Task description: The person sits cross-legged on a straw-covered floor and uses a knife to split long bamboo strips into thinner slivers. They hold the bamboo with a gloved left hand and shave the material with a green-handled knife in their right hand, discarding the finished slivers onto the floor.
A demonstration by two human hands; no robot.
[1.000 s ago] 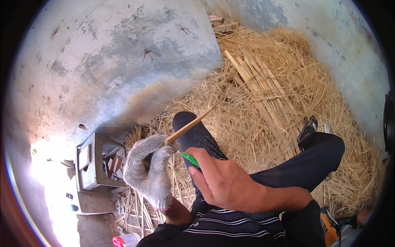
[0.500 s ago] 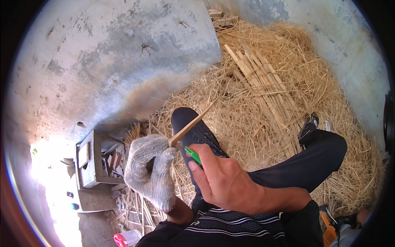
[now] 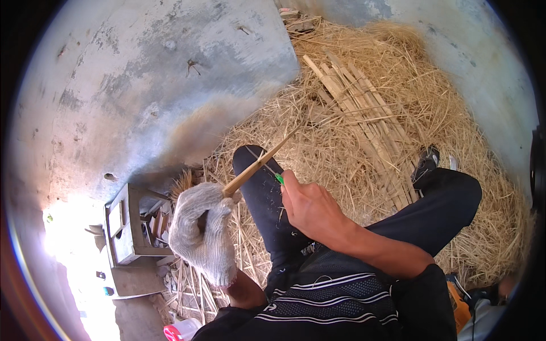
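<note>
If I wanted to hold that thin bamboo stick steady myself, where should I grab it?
Probably at its thicker near end, from the left, as the gloved left hand does. The bamboo stick slants up and away over the knee, and the right hand works a green-handled knife along its middle, so the near end stays clear.

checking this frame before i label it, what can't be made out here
Head view only:
- Knife blade: the right hand wraps a green handle; the blade against the stick is too thin to trace.
- Stick's lower end: hidden inside the gloved left hand.
- Crate contents: washed out by glare and shadow.
- Red thing: cut off by the bottom edge.
</note>
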